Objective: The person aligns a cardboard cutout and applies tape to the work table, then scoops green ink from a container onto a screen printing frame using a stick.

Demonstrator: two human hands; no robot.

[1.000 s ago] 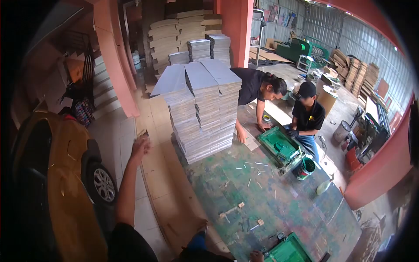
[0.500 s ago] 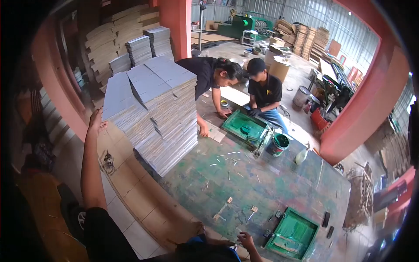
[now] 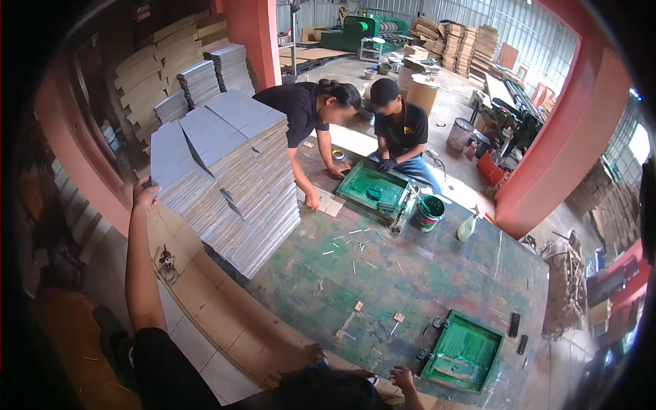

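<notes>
Nearest, the person's right hand (image 3: pixel 403 378) hangs by the table's near edge with its fingers loosely spread, apparently holding nothing, just left of a green-smeared frame (image 3: pixel 468 339) that lies flat on the paint-stained table (image 3: pixel 437 280). Farther along, at the table's left end, stands the tall stack of grey sheets (image 3: pixel 239 181), built as columns set side by side with a dark gap between two of them on top. The left hand (image 3: pixel 145 196), at the end of an outstretched arm, is at the stack's upper left edge; its fingers are bent there, but whether they pinch any sheets or only rest against the edge cannot be told. The sheets look like thin board: one alone is probably light and fairly stiff, a thick bundle heavy, with smooth faces apt to slide and corners that could crease. A modest bundle, gripped at opposite edges with fingers beneath and thumbs above, would be the safest hold. Beyond the stack, two co-workers (image 3: pixel 301 116) (image 3: pixel 403 130) lean over a second green frame (image 3: pixel 372 188) beside a paint bucket (image 3: pixel 428 215), with a green machine (image 3: pixel 372 31) far behind.
</notes>
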